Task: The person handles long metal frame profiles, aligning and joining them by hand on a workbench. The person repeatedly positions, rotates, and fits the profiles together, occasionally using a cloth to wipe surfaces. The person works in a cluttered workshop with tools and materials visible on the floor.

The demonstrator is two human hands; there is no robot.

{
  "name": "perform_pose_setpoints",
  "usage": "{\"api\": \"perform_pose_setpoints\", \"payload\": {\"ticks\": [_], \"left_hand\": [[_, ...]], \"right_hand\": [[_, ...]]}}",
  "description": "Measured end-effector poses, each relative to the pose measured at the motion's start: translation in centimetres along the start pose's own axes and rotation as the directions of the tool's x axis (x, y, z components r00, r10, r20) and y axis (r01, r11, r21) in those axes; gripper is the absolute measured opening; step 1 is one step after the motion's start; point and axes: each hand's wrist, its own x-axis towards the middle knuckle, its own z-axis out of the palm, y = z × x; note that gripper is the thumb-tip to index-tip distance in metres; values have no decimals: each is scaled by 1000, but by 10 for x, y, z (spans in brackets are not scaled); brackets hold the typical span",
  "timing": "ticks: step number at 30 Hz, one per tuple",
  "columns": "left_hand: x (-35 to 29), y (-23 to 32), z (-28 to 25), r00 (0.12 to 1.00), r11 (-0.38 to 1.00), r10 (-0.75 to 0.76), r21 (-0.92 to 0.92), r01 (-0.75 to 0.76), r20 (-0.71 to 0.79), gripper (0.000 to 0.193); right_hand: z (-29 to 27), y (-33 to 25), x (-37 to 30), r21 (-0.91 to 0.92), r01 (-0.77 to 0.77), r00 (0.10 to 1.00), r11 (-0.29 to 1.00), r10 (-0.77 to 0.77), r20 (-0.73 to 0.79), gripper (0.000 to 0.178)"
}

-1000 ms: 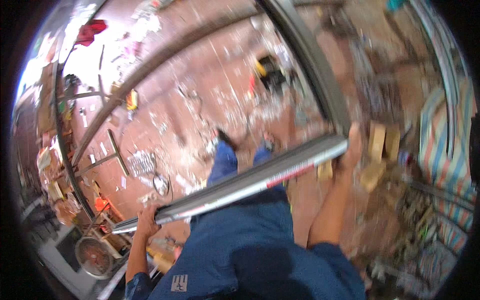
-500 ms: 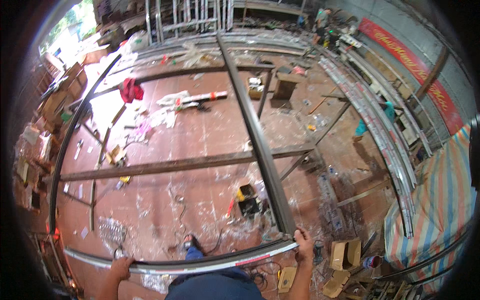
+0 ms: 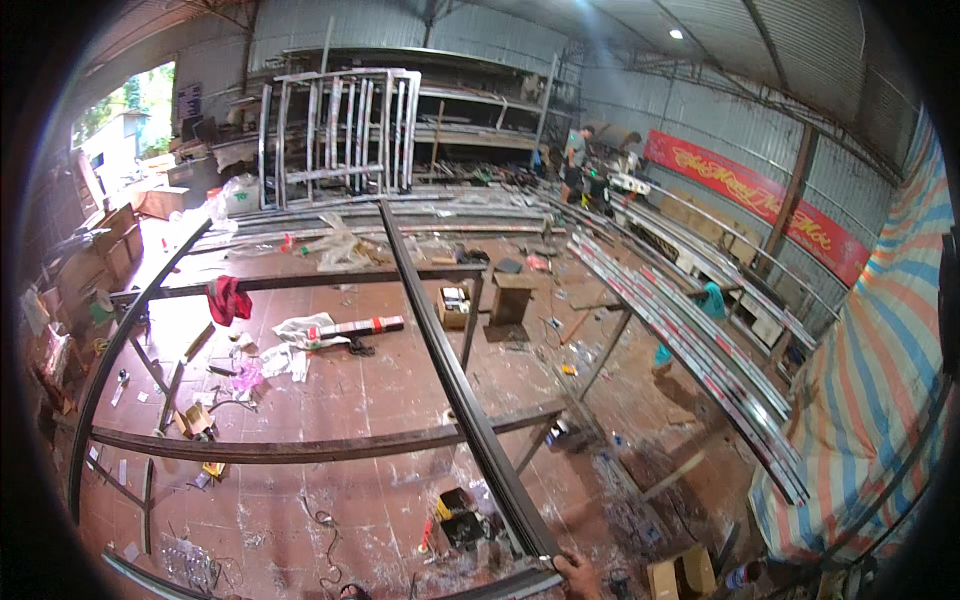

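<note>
Right hand (image 3: 577, 578) clamped on the corner of a dark metal frame (image 3: 448, 362); the left is out of view, its hold untellable.
The frame's long grooved bars lie across brown beams (image 3: 300, 450) above littered reddish tiles (image 3: 330, 395); a creased striped sheet (image 3: 870, 370) hangs near ribbed grey walls (image 3: 690, 112).

So my dark grey metal frame (image 3: 455, 370) is basically three long bars. The right one, grooved along its length, runs away from me, lying across two brown support rails (image 3: 330, 447). The left one crosses them too, over on the far side. The near bar (image 3: 500, 586) meets the grooved one at the corner by my right hand (image 3: 578, 577); its middle's cut off below view.
</note>
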Motion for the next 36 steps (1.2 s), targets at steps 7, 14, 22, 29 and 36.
{"api": "perform_pose_setpoints", "payload": {"ticks": [7,14,22,29,36], "left_hand": [[-8,37,-48,995,989,-21,146,7,99,46],[-1,72,-77,974,991,-44,129,15,222,54],[53,49,-31,955,971,235,-5,-238,182,70],[66,197,-96,964,963,264,44,-264,15,77],[65,230,-84,948,944,249,-171,-284,-199,79]], "right_hand": [[-22,61,7,208,74,996,975,-61,-68,47],[-20,63,-18,219,228,889,949,-111,-445,52],[-82,-75,4,208,666,662,716,-439,-608,58],[31,-211,-59,-643,603,588,472,-808,-41,54],[117,-183,-6,-646,761,476,61,-730,491,50]]}}
